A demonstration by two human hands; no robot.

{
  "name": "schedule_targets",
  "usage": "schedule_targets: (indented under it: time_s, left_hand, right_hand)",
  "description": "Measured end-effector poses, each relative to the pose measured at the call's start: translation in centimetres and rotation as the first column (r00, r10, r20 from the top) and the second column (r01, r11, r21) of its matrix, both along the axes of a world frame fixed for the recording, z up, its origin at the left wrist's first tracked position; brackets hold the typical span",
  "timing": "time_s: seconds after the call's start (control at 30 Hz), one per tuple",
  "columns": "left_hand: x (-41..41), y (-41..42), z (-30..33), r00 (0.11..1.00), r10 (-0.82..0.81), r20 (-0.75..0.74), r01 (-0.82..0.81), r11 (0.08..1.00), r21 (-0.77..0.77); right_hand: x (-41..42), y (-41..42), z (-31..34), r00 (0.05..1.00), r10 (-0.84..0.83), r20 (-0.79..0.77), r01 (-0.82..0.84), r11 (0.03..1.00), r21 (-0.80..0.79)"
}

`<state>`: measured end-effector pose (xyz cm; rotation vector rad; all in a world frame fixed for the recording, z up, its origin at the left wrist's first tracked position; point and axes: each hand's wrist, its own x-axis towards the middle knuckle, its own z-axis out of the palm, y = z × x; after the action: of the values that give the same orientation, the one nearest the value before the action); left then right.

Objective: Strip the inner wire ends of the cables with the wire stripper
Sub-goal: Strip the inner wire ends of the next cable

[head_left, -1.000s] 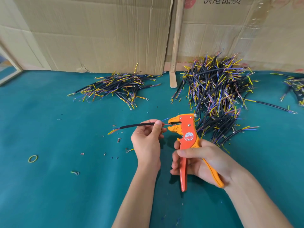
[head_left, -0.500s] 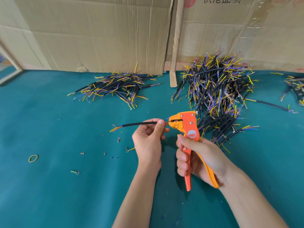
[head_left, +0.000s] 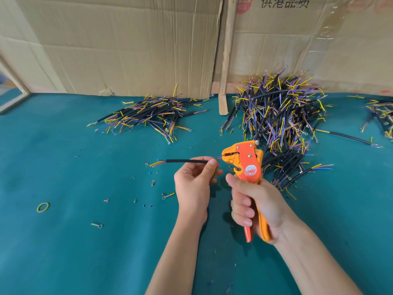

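Left hand (head_left: 194, 184): thumb and fingers curled and pinching a short black cable (head_left: 185, 161) close to its right end, held level above the teal table cover (head_left: 63, 241); the cable's far end points left and shows loose yellow, blue and reddish inner wires, while the thin wire ends at the pinched end reach into the mouth of the wire stripper (head_left: 244, 162). Right hand (head_left: 257, 205): all fingers wrapped round the stripper's two handles, which lie squeezed close together; the tool — orange and red with a round label — stands head-up, its head turned left toward the cable. Large cable pile (head_left: 278, 116): black cables with yellow, blue and purple ends, heaped on the cover behind and right of the stripper, against the cardboard backing (head_left: 127, 50). Flatter cable pile (head_left: 153, 113): same kind, back centre-left. Third cable pile (head_left: 380, 116): at the right edge, partly cut off. Wooden strip (head_left: 225, 60): upright between the two cardboard sheets, its foot on the cover. Loose items on the cover left of the hands — small insulation scraps (head_left: 153, 183), a ring-terminal offcut (head_left: 168, 196), a second one (head_left: 97, 225), a yellow-green rubber band (head_left: 43, 207).
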<state>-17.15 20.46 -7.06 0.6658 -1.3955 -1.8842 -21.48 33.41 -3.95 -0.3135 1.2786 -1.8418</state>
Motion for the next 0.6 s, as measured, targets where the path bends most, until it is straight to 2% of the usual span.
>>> schedule_targets:
  time_s: [0.17, 0.3, 0.37, 0.43, 0.5, 0.6]
  left_hand:
    - [-0.2, 0.1, -0.1, 0.999, 0.026, 0.029, -0.025, 0.999, -0.043]
    - [-0.4, 0.3, -0.2, 0.992, 0.057, 0.112, -0.04, 0.988, -0.149]
    - [-0.6, 0.5, -0.2, 0.973, 0.061, 0.225, 0.0, 0.965, -0.262]
    - [-1.3, 0.8, 0.2, 0.923, -0.015, 0.384, 0.156, 0.927, -0.34]
    - [-3.0, 1.0, 1.0, 0.831, -0.125, 0.542, 0.366, 0.857, -0.362]
    - [-6.0, 0.8, 3.4, 0.745, -0.19, 0.639, 0.561, 0.697, -0.447]
  right_hand:
    - [-0.7, 1.2, 0.2, 0.985, 0.168, 0.044, -0.161, 0.978, -0.132]
    - [-1.4, 1.4, 0.4, 0.989, 0.079, 0.126, -0.045, 0.967, -0.252]
    - [-1.9, 1.9, 0.5, 0.986, 0.042, 0.163, 0.007, 0.957, -0.291]
    - [-2.3, 2.4, 0.7, 0.983, 0.041, 0.177, 0.022, 0.94, -0.34]
    - [-2.6, 2.9, 1.0, 0.983, 0.067, 0.173, 0.009, 0.916, -0.401]
    - [-2.8, 3.3, 1.3, 0.986, 0.097, 0.134, -0.026, 0.89, -0.456]
